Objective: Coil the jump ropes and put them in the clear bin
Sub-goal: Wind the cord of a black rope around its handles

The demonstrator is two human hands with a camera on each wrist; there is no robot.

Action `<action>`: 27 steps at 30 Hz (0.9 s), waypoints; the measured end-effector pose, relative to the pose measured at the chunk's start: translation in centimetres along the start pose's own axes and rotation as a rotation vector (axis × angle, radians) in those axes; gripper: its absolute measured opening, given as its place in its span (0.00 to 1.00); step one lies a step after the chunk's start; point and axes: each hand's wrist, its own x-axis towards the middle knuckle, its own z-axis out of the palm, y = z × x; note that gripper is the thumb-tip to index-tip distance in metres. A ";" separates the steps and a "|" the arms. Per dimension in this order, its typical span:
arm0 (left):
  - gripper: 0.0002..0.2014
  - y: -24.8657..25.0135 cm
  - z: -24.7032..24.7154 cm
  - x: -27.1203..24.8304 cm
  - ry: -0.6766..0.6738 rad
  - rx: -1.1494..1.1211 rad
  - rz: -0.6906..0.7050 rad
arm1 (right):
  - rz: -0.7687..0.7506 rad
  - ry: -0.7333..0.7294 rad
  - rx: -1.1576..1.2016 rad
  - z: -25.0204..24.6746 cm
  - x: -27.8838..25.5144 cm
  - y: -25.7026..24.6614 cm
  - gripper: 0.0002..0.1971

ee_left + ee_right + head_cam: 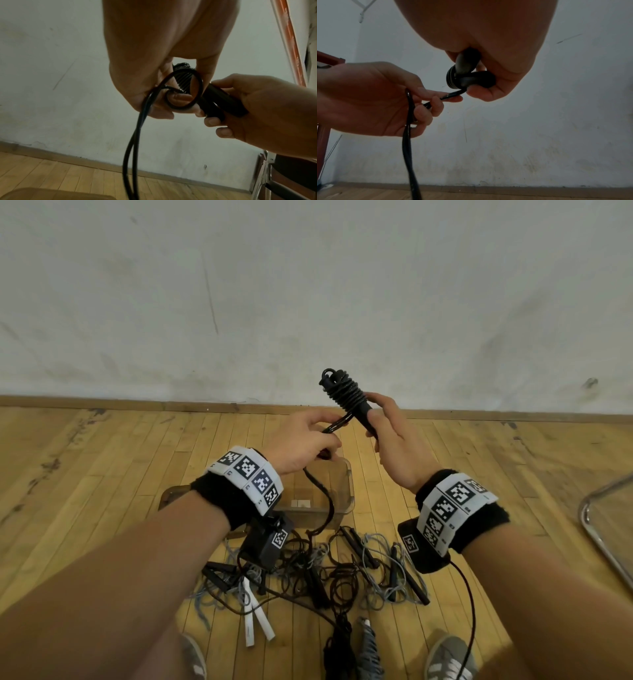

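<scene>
My right hand [380, 419] grips the black handles [359, 410] of a black jump rope, raised in front of the wall, with the cord wound in tight turns [344, 388] round their upper part. My left hand [308, 440] pinches the loose doubled cord [337, 422] just left of the handles; from it the cord [322, 491] hangs down over the clear bin [346, 474] on the floor. In the left wrist view the cord forms a loop [185, 93] at my fingers. The right wrist view shows the handle ends [469, 75] in my right palm.
A tangled heap of black and grey jump ropes [325, 573] lies on the wooden floor in front of the bin, with white handles [255, 618] at its left. A metal chair frame [603, 529] stands at the right. My shoes [448, 659] are at the bottom.
</scene>
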 end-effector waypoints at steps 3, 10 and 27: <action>0.23 -0.2 0.2 0.1 0.010 -0.009 -0.015 | 0.018 -0.018 -0.035 0.2 0.1 0.1 0.25; 0.16 0.1 1.0 -0.3 0.038 -0.082 0.034 | -0.043 -0.017 -0.205 0.2 0.3 0.7 0.34; 0.16 0.1 1.3 -0.3 0.104 -0.151 0.044 | 0.025 -0.182 0.314 -0.4 -0.8 -1.1 0.16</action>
